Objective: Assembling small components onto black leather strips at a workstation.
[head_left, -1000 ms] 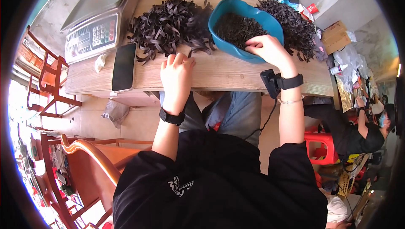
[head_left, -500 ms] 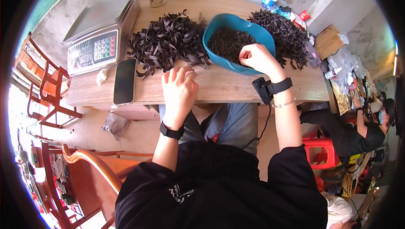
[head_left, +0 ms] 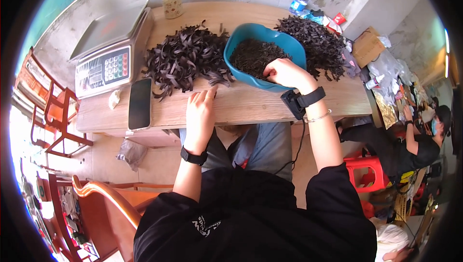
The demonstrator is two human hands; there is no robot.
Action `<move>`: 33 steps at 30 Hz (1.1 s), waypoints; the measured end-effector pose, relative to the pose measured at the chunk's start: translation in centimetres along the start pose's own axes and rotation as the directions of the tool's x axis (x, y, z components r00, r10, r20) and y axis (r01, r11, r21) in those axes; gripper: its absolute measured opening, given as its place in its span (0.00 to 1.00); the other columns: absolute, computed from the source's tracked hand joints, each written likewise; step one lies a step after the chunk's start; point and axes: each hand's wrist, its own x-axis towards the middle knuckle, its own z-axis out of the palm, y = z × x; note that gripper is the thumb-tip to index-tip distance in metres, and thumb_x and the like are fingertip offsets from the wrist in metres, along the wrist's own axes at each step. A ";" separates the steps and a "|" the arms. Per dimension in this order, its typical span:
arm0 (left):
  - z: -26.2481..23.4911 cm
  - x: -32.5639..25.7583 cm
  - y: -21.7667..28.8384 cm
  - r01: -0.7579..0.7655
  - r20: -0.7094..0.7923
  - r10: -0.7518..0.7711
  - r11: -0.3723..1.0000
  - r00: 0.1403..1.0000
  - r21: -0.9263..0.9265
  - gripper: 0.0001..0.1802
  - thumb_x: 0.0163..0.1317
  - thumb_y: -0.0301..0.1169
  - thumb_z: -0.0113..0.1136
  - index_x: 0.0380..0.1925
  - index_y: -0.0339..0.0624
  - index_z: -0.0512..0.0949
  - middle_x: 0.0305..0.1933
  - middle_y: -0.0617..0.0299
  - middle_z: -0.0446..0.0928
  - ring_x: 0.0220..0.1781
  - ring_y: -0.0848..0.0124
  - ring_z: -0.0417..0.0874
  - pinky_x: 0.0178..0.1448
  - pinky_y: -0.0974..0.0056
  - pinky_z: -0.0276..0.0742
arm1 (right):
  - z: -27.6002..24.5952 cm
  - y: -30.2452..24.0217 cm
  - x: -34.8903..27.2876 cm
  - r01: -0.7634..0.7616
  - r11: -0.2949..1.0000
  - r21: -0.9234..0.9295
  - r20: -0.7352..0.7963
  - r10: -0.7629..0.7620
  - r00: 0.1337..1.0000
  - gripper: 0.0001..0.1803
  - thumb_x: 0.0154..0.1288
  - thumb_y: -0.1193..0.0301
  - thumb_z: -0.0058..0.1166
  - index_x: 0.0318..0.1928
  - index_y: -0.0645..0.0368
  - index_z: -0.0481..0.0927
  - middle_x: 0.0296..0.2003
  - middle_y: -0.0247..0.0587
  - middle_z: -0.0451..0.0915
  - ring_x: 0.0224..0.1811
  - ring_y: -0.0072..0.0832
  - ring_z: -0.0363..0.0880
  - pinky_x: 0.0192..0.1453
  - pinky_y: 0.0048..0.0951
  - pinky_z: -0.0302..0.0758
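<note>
We look steeply down from our head through one close, wide fisheye onto the long wooden table (head_left: 241, 110), its edges bowing outward.

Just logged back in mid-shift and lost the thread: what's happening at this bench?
A person sits at a wooden table. Their right hand reaches into a blue plastic basin of dark shredded pieces. Their left hand rests flat on the tabletop, fingertips at the edge of a loose pile of dark flat strips. A grey weighing scale and black phone lie to the left.
</note>
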 end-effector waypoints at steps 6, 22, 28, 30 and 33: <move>0.3 0.2 1.5 0.057 -0.004 -0.057 0.995 0.998 0.078 0.24 0.47 0.18 0.50 0.49 0.36 0.75 0.30 0.53 0.73 0.37 0.56 0.74 0.47 0.57 0.71 | 0.8 1.4 0.5 0.119 0.989 -0.084 -0.070 -0.125 0.990 0.09 0.48 0.75 0.57 0.33 0.60 0.83 0.30 0.52 0.81 0.34 0.41 0.82 0.39 0.35 0.76; 1.8 -0.3 1.4 0.054 -0.116 -0.033 0.982 0.993 0.183 0.01 0.53 0.26 0.58 0.27 0.43 0.77 0.33 0.63 0.77 0.37 0.61 0.77 0.44 0.59 0.71 | 2.3 0.6 0.1 0.139 0.965 0.221 -0.476 -0.017 0.879 0.05 0.49 0.73 0.57 0.26 0.62 0.78 0.24 0.47 0.80 0.29 0.40 0.80 0.36 0.34 0.76; 1.5 -0.3 1.5 0.133 -0.173 -0.099 0.971 0.980 0.199 0.05 0.49 0.24 0.59 0.23 0.45 0.72 0.28 0.62 0.73 0.31 0.60 0.76 0.37 0.59 0.71 | 1.8 -0.4 -0.6 0.272 0.880 0.390 -0.633 0.042 0.773 0.07 0.49 0.74 0.60 0.28 0.61 0.77 0.22 0.45 0.80 0.26 0.35 0.81 0.31 0.30 0.75; 1.7 -0.1 1.7 0.138 -0.174 -0.108 0.975 0.979 0.176 0.05 0.50 0.22 0.57 0.23 0.44 0.72 0.26 0.59 0.72 0.29 0.58 0.75 0.35 0.60 0.71 | 1.4 -0.7 -1.2 0.316 0.865 0.391 -0.694 0.051 0.718 0.09 0.51 0.76 0.61 0.33 0.60 0.75 0.23 0.43 0.81 0.25 0.29 0.81 0.31 0.25 0.75; 1.6 0.0 1.7 0.133 -0.186 -0.118 0.988 0.976 0.073 0.06 0.49 0.20 0.55 0.25 0.43 0.71 0.28 0.58 0.71 0.29 0.56 0.75 0.35 0.59 0.71 | 1.3 -2.0 -2.4 0.348 0.831 0.433 -0.721 0.088 0.687 0.10 0.54 0.76 0.60 0.38 0.59 0.76 0.25 0.37 0.81 0.28 0.17 0.80 0.34 0.20 0.76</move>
